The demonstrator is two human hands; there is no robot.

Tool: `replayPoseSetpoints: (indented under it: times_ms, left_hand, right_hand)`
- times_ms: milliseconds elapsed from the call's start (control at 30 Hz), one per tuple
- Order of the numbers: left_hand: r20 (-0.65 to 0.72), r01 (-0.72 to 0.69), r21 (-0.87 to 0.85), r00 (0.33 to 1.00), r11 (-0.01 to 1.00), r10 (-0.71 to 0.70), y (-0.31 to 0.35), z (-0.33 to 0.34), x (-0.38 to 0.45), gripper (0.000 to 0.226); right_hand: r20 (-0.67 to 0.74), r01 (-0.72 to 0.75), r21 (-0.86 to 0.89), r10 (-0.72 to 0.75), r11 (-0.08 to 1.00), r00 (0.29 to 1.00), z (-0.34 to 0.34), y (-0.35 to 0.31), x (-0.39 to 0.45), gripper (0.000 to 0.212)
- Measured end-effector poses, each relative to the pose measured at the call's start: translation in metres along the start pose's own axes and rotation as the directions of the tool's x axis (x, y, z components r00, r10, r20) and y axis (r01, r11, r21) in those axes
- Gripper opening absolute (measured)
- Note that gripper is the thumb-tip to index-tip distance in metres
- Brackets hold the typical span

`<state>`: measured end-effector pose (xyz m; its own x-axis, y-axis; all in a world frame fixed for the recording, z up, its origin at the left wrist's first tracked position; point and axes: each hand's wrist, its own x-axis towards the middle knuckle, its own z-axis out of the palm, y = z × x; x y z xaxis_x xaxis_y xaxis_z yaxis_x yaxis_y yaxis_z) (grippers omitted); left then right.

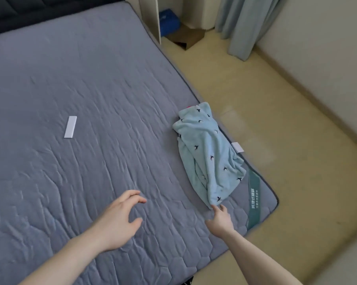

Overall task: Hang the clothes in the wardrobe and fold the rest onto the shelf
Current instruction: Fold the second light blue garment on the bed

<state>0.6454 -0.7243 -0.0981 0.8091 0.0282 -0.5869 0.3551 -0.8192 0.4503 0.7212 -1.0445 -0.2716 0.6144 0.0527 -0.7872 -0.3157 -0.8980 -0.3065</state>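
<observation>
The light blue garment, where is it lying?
The light blue garment lies crumpled near the mattress's right edge, its near corner at the right hand's fingertips.

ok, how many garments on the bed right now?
1. A light blue garment lies crumpled near the mattress right edge, its near corner at the right hand fingertips. A red bit peeks out at its far end, so another piece may be hidden underneath.

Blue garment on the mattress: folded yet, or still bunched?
Still bunched. The light blue garment lies crumpled in uneven creases by the mattress edge, no flat fold. The right hand touches its near corner; the left hand hovers open.
</observation>
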Motion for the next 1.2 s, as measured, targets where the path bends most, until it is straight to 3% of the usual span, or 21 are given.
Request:
replayPoseSetpoints:
  times_ms: [300, 400, 500, 567, 667, 767, 933, 1100, 1200]
  left_hand:
    - [0.068, 0.023, 0.045, 0.997, 0.999, -0.026, -0.038, 0.103, 0.083, 0.041]
    - [0.086, 0.040, 0.055, 0.995, 0.998, -0.045, -0.054, 0.121, 0.084, 0.041]
    - [0.101, 0.064, 0.060, 0.992, 0.996, -0.070, -0.060, 0.122, 0.071, 0.041]
    - [0.101, 0.080, 0.060, 0.991, 0.995, -0.085, -0.057, 0.112, 0.053, 0.040]
    - [0.089, 0.086, 0.047, 0.992, 0.995, -0.090, -0.045, 0.088, 0.020, 0.040]
    - [0.054, 0.069, 0.013, 0.996, 0.998, -0.070, -0.027, 0.057, -0.022, 0.041]
    - [-0.045, 0.007, -0.059, 0.999, 0.998, -0.009, -0.008, 0.005, -0.101, 0.052]
    - [-0.086, -0.066, -0.182, 0.995, 0.981, 0.051, -0.017, -0.023, -0.200, 0.095]
    - [-0.077, -0.126, -0.248, 0.991, 0.961, 0.110, -0.042, -0.018, -0.254, 0.099]
  right_hand:
    - [-0.027, -0.109, -0.117, 0.106, 0.987, 0.994, 0.061, 0.024, 0.160, 0.067]
    - [-0.079, -0.167, -0.043, 0.164, 0.985, 0.983, 0.070, 0.026, 0.176, 0.056]
    - [-0.138, -0.123, 0.191, 0.151, 0.974, 0.979, 0.062, 0.027, 0.160, 0.061]
    - [-0.214, -0.020, 0.365, 0.104, 0.931, 0.971, 0.043, 0.023, 0.129, 0.047]
    - [-0.282, 0.100, 0.549, 0.071, 0.830, 0.957, 0.011, -0.001, 0.059, 0.007]
    - [-0.287, 0.211, 0.647, -0.023, 0.733, 0.958, -0.021, -0.053, -0.026, 0.012]
    - [-0.403, 0.507, 0.570, -0.318, 0.647, 0.858, -0.062, -0.150, -0.192, 0.012]
    - [-0.472, 0.696, 0.470, -0.512, 0.543, 0.718, -0.044, -0.200, -0.345, 0.014]
    - [-0.514, 0.743, 0.476, -0.536, 0.471, 0.670, -0.014, -0.217, -0.412, 0.014]
